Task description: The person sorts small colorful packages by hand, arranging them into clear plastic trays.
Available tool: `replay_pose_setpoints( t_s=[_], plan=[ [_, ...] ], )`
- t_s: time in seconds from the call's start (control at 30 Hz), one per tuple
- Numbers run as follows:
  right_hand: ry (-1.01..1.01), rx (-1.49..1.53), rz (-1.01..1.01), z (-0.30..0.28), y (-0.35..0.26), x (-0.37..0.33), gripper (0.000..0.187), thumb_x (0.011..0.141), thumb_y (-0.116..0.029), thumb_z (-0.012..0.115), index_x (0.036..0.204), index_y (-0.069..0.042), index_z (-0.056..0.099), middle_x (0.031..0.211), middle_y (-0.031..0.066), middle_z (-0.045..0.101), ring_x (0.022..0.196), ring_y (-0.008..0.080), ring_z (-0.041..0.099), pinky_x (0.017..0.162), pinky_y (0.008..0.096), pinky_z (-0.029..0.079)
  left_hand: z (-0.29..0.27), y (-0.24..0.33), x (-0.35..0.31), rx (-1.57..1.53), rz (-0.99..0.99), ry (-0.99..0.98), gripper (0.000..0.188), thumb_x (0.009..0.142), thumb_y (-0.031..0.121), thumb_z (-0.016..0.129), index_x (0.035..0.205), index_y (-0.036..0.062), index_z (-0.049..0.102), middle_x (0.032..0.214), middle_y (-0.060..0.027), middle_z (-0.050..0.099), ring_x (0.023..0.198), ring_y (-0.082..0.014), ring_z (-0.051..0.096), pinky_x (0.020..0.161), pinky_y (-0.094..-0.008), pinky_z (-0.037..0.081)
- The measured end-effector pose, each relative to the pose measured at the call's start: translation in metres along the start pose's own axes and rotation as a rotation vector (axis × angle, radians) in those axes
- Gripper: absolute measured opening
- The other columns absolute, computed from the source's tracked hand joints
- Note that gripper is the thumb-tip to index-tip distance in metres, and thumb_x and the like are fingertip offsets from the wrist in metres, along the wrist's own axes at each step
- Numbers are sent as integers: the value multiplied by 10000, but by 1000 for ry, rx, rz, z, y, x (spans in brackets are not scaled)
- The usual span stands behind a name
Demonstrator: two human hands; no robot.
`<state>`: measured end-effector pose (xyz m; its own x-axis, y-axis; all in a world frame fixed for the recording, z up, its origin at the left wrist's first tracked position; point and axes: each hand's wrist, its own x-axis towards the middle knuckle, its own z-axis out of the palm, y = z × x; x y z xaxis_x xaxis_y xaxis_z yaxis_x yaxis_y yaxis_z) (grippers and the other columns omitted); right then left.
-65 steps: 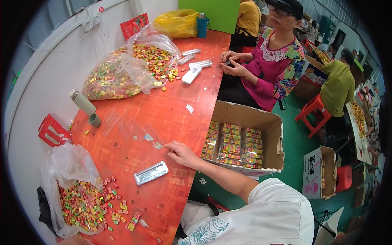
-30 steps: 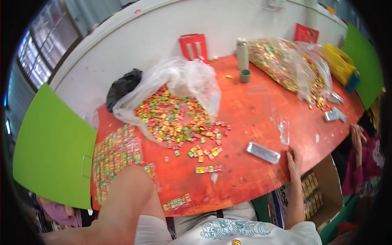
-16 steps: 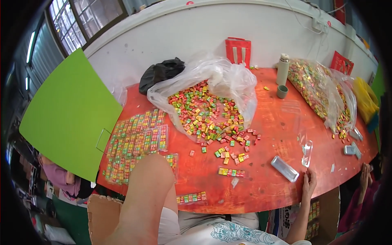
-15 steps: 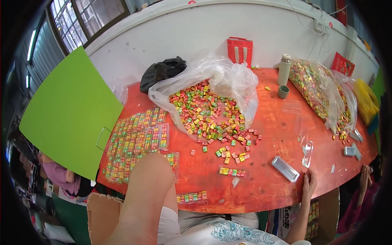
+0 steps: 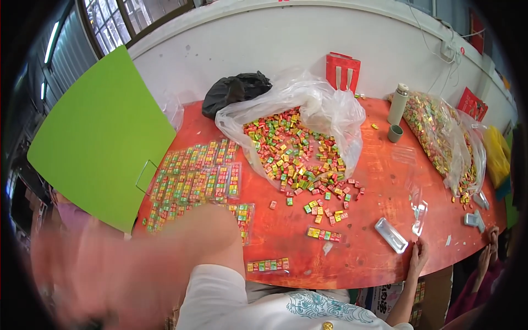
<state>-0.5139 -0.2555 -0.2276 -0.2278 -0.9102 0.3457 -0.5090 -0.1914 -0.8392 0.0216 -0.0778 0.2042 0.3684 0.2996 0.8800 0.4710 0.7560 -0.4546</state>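
Note:
My left arm bends at the elbow over the table's near left side, and its blurred forearm reaches left. My left hand [image 5: 82, 280] is smeared by motion at the lower left; its fingers cannot be made out. At the near right table edge my right hand [image 5: 419, 256] has loosely curved fingers, thumb a little apart, beside the end of an empty clear plastic tray [image 5: 420, 219]. Close by lies a stack of clear trays [image 5: 391, 235]. Small wrapped candies [image 5: 291, 148] spill from an open plastic bag [image 5: 352, 129]. Two filled strips, one farther [image 5: 325, 235] and one nearer [image 5: 268, 265], lie in front.
Rows of filled trays [image 5: 192, 176] cover the table's left, beside a green board [image 5: 104, 143]. Behind stand a black bag [image 5: 234, 93], a red bag [image 5: 342, 71], a bottle [image 5: 398, 104] and a cup [image 5: 395, 133]. A second candy bag [image 5: 434, 132] and another person's hands [image 5: 487, 253] are at right.
My left forearm has swung up and left, bringing the blurred hand into view at the lower left. The view has shifted slightly. My right hand stays by the clear tray.

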Motion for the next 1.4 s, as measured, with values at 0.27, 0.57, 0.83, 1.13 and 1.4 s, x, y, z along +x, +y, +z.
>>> replay_pose_setpoints(
  t_s=[0.27, 0.57, 0.83, 1.13, 1.4],
  plan=[
    [16, -22, 14, -4, -10, -1, 266, 943, -4, 554, 1200, 27, 616, 1006, 62, 602, 919, 144, 575, 851, 281, 481, -362, -98, -146, 2058, -906, -463, 986, 767, 262, 735, 1580, 160, 186, 1598, -322, 49, 1425, -502, 227, 1093, -620, 317],
    [13, -258, 95, -15, -10, -13, 288, 930, -11, 571, 1215, 16, 604, 1051, 97, 617, 956, 189, 607, 867, 312, 495, -475, -165, -228, 2132, -1883, -811, 779, 790, 290, 639, 1519, 234, 371, 1450, -277, 462, 1262, -448, 530, 1015, -527, 468],
    [-8, -204, 103, 4, -6, -8, 307, 930, -15, 564, 1234, 8, 595, 1092, 80, 598, 988, 176, 578, 894, 300, 472, -596, -166, -136, 2079, -1615, -6, 359, 813, 221, 583, 1032, -36, 708, 1014, -306, 695, 943, -436, 691, 811, -464, 563],
    [73, -332, 121, -16, -4, -13, 285, 924, -55, 579, 1200, 11, 600, 1062, 86, 571, 948, 193, 567, 874, 313, 470, -580, -191, -70, 1187, -1205, 918, 90, 872, 123, 592, 904, 40, 609, 827, -110, 606, 778, -280, 602, 650, -502, 525],
    [33, -252, 240, -11, -8, -2, 265, 880, -80, 613, 1130, 8, 623, 1022, 75, 569, 926, 168, 564, 821, 293, 467, -593, -208, -42, 1118, -1119, 773, 102, 877, 145, 615, 849, 48, 630, 830, -83, 594, 823, -243, 575, 782, -486, 453]
  ],
)
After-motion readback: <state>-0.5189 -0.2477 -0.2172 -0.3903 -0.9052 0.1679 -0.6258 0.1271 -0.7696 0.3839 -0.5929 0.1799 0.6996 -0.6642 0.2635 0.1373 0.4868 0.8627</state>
